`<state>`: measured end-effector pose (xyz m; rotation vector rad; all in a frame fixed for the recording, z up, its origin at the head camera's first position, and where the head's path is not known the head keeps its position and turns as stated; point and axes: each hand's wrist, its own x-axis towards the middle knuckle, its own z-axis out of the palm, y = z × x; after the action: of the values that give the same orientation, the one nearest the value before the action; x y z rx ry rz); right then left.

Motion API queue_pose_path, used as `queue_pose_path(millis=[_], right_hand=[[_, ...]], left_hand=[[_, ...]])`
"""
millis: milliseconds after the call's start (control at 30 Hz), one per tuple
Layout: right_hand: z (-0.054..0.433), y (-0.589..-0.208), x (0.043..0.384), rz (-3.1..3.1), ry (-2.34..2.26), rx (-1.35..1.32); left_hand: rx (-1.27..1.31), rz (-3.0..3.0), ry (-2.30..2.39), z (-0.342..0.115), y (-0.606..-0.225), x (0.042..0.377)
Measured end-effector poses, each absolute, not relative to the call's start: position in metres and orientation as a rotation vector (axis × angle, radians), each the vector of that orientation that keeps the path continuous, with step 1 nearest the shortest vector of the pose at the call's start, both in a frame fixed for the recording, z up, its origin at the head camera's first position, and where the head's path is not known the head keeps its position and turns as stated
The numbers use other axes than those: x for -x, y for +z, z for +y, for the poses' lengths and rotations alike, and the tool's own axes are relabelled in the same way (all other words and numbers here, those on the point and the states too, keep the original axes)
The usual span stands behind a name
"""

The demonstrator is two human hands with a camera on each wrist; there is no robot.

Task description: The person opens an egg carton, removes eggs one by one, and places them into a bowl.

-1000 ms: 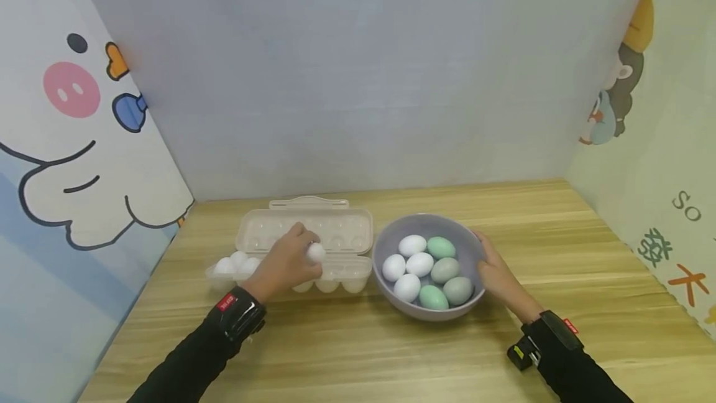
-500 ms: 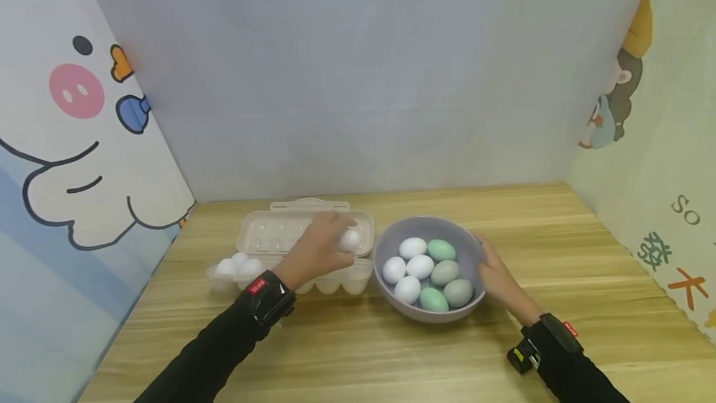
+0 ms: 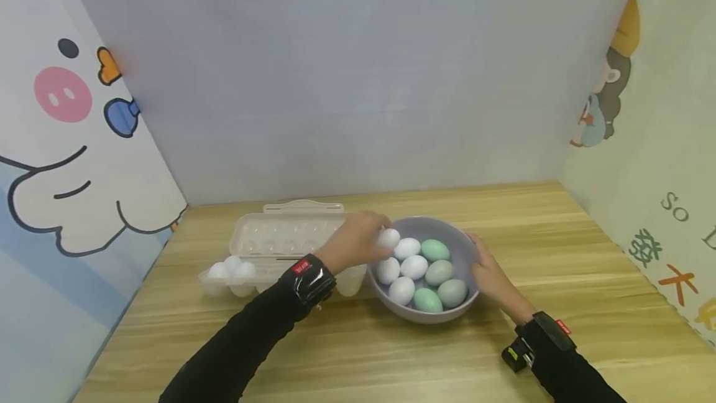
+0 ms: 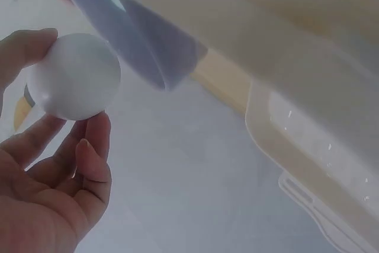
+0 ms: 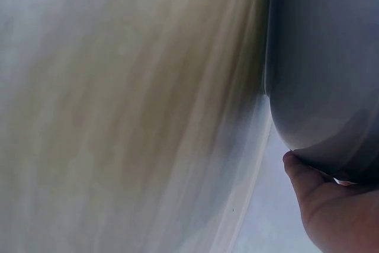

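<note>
My left hand (image 3: 358, 242) pinches a white egg (image 4: 76, 76) between thumb and fingers, at the left rim of the grey-purple bowl (image 3: 471, 247). In the bowl lie several eggs: white ones such as the white egg (image 3: 414, 267), green ones like the green egg (image 3: 427, 300), and greyish ones like the grey-green egg (image 3: 452, 293). My right hand (image 3: 495, 278) grips the bowl's right rim; in the right wrist view its thumb (image 5: 299, 173) lies against the bowl's outer wall. To the left, the clear egg carton (image 3: 351, 278) stands with its lid folded back, partly hidden by my left arm.
White eggs (image 3: 230, 268) sit at the left end of the carton. Behind it the open lid (image 3: 274, 235) lies toward the back wall (image 3: 347, 111). The wooden table (image 3: 358, 353) extends in front, with patterned panels on both sides.
My left hand has carried the white egg rightward from over the carton to the bowl's left rim. The right hand has kept its grip on the bowl. The head view has shifted slightly.
</note>
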<state>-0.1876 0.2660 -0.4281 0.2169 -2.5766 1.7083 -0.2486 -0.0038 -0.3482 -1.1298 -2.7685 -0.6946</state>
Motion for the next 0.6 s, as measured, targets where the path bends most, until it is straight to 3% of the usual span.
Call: queue_pose_path(millis=[600], right_hand=[[0.266, -0.43, 0.189, -2.571, 1.722, -0.222]], left_hand=[[1.044, -2.96, -0.337, 0.042, -0.365, 0.251]])
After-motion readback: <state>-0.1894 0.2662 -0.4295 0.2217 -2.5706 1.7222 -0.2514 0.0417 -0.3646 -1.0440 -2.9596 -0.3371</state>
